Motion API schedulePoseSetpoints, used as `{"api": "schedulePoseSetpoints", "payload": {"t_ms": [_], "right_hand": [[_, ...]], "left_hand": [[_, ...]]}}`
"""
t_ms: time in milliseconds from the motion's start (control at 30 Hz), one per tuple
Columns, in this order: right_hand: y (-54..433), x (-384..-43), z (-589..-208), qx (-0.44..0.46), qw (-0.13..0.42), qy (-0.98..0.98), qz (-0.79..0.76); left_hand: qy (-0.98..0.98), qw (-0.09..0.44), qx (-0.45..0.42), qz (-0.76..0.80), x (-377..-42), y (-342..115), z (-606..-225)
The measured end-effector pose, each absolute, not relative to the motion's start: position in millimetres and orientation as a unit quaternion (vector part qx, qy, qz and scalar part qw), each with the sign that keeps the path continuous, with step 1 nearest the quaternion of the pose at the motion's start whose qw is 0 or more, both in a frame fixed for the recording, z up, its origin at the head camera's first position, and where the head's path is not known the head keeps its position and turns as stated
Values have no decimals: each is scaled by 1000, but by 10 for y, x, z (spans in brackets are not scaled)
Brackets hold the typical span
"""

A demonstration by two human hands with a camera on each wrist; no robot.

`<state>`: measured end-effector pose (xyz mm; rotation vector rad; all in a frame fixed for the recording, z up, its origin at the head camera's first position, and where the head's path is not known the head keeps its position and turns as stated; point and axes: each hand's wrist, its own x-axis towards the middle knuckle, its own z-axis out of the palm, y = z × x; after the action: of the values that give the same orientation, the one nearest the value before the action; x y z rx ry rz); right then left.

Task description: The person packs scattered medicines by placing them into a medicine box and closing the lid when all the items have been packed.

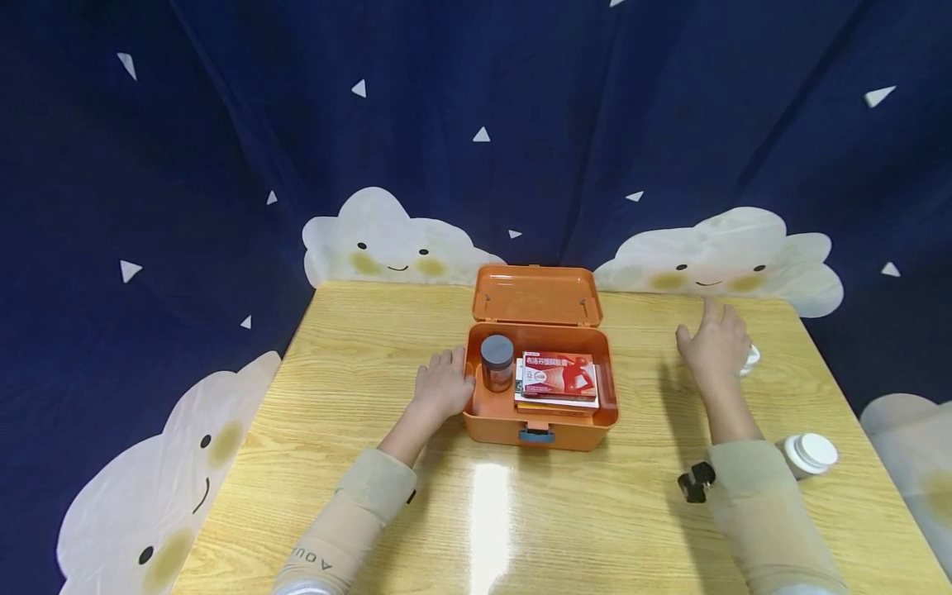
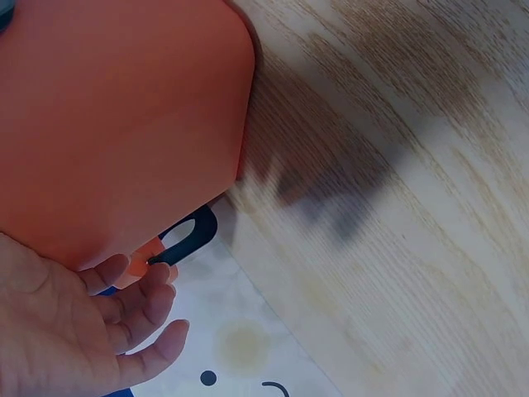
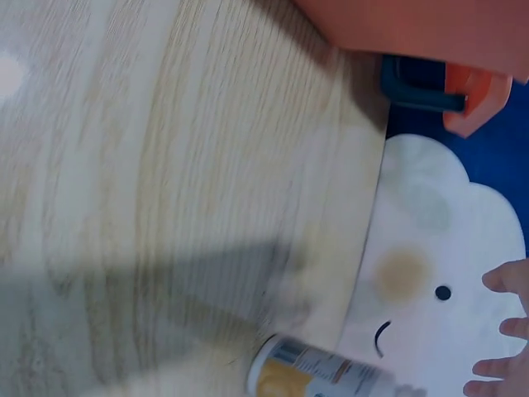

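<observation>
An orange lidded box [image 1: 565,435] stands open on the table. Inside are a brown jar with a grey lid [image 1: 497,361] and a stack of medicine cartons, a red and white one [image 1: 559,375] on top. My left hand [image 1: 444,385] rests at the box's left rim; in the left wrist view its fingers [image 2: 149,306] are loosely bent beside the outer wall. Over the table's right side, my right hand [image 1: 716,347] is spread and holds nothing. Beside it a white bottle [image 1: 749,360] is partly hidden; the right wrist view shows its orange-and-white label [image 3: 318,374].
Another white bottle [image 1: 811,454] stands by my right forearm, near the table's right edge. The raised box lid [image 1: 537,296] leans back toward a dark blue curtain [image 1: 416,132] with clouds and triangles. Light glares on the wooden table [image 1: 357,347] in front of the box.
</observation>
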<state>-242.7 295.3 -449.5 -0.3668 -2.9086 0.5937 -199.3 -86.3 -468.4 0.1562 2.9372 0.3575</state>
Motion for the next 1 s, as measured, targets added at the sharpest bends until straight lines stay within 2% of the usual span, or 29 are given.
{"api": "schedulePoseSetpoints", "payload": {"t_ms": [267,600,1000], "right_hand": [[3141,-2408,-4589,-176,36,-968,174],[3294,-2364,-4661,-195,-7,-965,176],[3383,-2330,-4772,-233,-22,-957,170]], "left_hand": [[989,82,56,107,-1984,-864,-4666],[989,94,52,102,-1989,-863,-4656],[988,95,50,109,-2000,-858,-4668]]}}
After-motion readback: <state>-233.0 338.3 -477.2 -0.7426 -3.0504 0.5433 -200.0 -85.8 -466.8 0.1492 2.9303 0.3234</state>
